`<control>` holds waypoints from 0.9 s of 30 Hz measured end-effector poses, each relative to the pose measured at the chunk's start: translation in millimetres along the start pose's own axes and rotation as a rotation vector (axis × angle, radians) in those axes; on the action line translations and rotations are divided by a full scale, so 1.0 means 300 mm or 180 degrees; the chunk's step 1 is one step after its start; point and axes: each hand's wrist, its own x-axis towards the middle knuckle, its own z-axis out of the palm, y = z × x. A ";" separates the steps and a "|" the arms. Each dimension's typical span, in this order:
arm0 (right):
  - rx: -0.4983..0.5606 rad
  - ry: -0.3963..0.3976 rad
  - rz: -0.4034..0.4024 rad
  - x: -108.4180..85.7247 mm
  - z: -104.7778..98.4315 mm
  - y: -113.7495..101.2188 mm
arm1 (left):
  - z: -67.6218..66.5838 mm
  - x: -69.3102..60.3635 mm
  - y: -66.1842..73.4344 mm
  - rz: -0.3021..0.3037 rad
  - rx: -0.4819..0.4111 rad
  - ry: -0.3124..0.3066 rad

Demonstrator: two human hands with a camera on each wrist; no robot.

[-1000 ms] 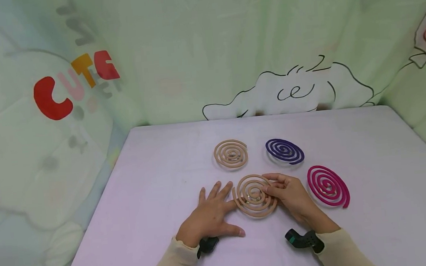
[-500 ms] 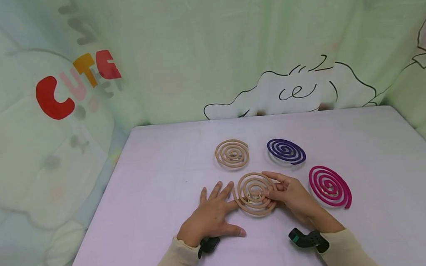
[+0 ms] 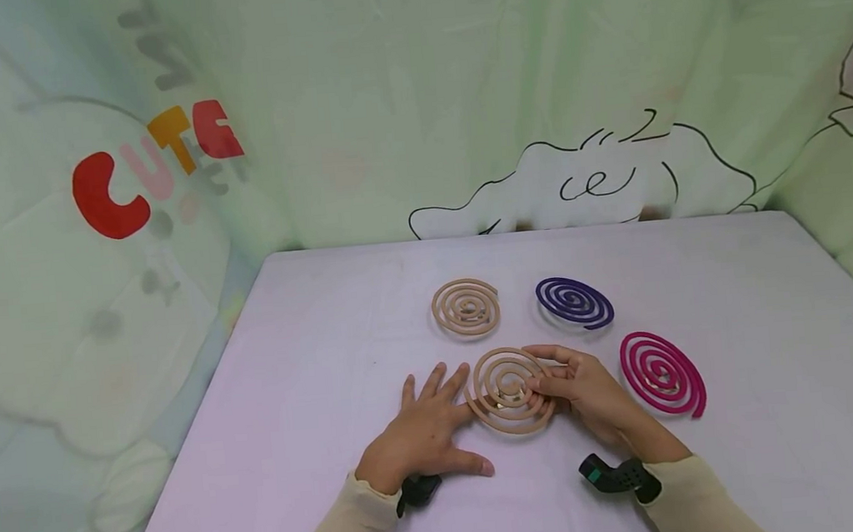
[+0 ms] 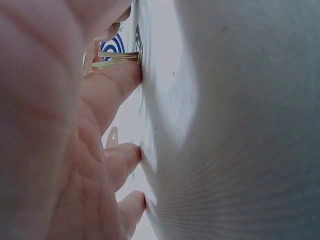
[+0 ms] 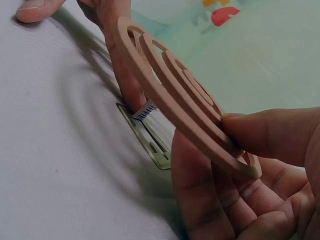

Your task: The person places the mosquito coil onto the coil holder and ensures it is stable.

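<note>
A tan mosquito coil is pinched at its right side between the thumb and fingers of my right hand, tilted above the table. Beneath it, a small metal coil stand lies on the white cloth, mostly hidden by the coil in the head view. My left hand rests on the cloth with its fingers spread. Its index finger reaches under the coil and touches the stand, whose upright prongs show in the left wrist view. Whether the coil touches the prongs, I cannot tell.
Behind the hands, a second tan coil and a dark blue coil sit on stands. A magenta coil stands tilted to the right of my right hand. The cloth-covered table ends at a printed curtain.
The tan coil in my right hand has risen slightly, then come back down, staying over the stand. My left hand has kept its place. The view has shifted a little.
</note>
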 end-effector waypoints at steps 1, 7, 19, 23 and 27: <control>0.0003 -0.0001 0.0008 0.001 0.001 0.000 | 0.000 0.000 0.000 -0.0004 0.0006 -0.0002; -0.0022 -0.0019 0.0063 0.005 0.001 0.001 | 0.003 0.002 -0.001 -0.0010 -0.0022 -0.0011; -0.0262 0.0136 0.0139 0.026 0.020 -0.007 | 0.005 0.001 -0.006 0.0005 -0.0033 -0.0034; -0.0344 0.0175 0.0157 0.035 0.030 -0.011 | 0.006 0.000 -0.007 0.0028 -0.0073 -0.0024; -0.0327 0.0169 0.0106 0.042 0.035 -0.013 | 0.005 -0.001 -0.006 0.0049 -0.0089 -0.0001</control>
